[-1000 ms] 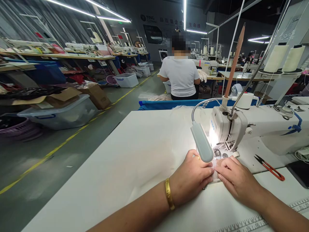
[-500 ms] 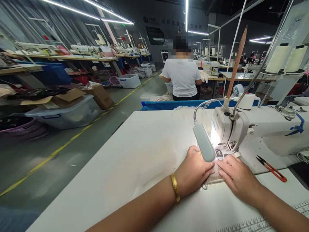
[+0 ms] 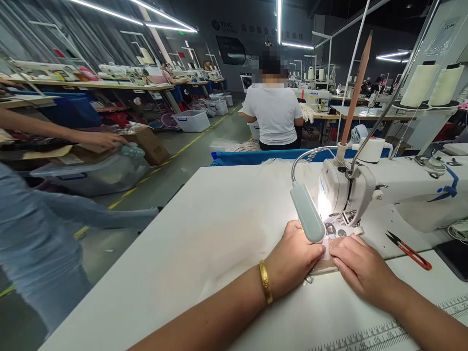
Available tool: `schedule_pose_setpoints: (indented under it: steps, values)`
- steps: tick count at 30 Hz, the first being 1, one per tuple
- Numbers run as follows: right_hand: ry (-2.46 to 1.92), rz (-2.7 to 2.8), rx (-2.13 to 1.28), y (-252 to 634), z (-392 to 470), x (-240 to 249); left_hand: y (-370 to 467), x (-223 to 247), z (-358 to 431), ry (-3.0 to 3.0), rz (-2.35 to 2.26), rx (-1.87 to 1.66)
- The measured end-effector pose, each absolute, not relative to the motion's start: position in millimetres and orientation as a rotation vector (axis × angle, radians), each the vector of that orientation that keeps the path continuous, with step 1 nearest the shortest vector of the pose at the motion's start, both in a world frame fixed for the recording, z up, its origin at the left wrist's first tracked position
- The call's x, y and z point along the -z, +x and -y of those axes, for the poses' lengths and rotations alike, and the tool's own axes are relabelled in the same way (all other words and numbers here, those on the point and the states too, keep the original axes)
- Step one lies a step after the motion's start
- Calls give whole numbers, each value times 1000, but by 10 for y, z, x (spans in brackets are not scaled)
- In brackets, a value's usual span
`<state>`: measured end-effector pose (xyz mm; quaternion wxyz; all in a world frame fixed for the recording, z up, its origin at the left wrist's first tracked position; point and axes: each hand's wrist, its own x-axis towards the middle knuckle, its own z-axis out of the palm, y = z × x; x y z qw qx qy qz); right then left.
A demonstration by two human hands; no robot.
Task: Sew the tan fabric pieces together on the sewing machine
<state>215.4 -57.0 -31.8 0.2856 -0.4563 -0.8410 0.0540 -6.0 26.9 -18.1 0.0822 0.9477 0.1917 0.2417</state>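
Note:
At the needle area of a white sewing machine [image 3: 331,183], both hands bear on a small, pale piece of fabric [image 3: 326,251]. My left hand [image 3: 292,258], with a gold bangle at the wrist, pinches its left side, thumb pointing toward the needle plate. The fingers of my right hand [image 3: 360,265] are bunched together on the right side. A narrow strip of fabric shows between the hands; most of it is covered. A grey lamp [image 3: 307,214] on a bendable neck hangs over the left fingertips and hides part of them.
Red-handled thread snips [image 3: 409,251] lie right of my right hand, near a black flat device [image 3: 453,258]. Ruler markings [image 3: 387,336] run along the front. A brown pencil [image 3: 358,92] stands on the machine. A person in a white shirt [image 3: 272,117] sits ahead.
A person in jeans has come into view at the left, an arm stretched over the boxes with a pale cloth-like thing in hand. My right hand has shifted slightly away from my left.

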Motion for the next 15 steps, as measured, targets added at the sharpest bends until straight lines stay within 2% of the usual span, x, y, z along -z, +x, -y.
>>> schedule_pose_setpoints:
  steps: [15]
  values:
    - [-1117,2316,-152,2117,613,264,-131,195,-233,2847,-441,-722]
